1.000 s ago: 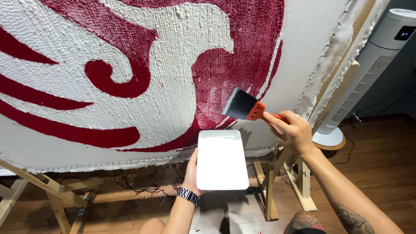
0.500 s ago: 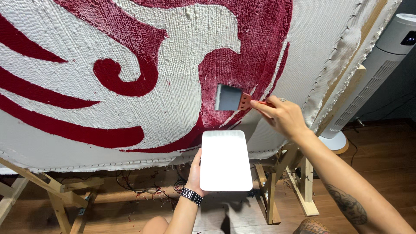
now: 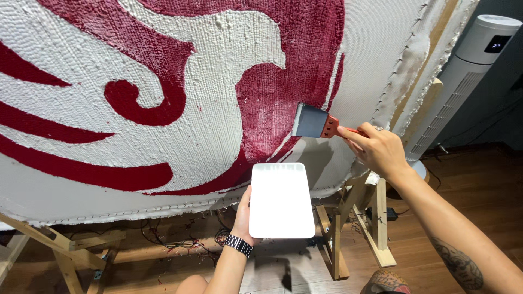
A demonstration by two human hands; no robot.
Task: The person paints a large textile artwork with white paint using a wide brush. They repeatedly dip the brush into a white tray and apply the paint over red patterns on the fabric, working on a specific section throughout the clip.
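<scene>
A large white and dark red tufted rug point(image 3: 218, 81) is stretched on a wooden frame in front of me. My right hand point(image 3: 376, 149) grips the red handle of a wide scraper point(image 3: 311, 122), whose grey blade lies flat against the red patch near the rug's lower right. My left hand point(image 3: 244, 215), with a beaded band at the wrist, holds a white rectangular tray point(image 3: 280, 200) upright just under the rug's bottom edge, below the scraper.
Wooden frame legs point(image 3: 378, 218) stand at the lower right and lower left. A white tower fan point(image 3: 463, 81) rises at the right edge. Dark cables point(image 3: 180, 237) lie on the wooden floor under the frame.
My right hand has lifted the scraper from below the red patch up onto it, then drawn it a little to the right. The tray has stayed in about the same place.
</scene>
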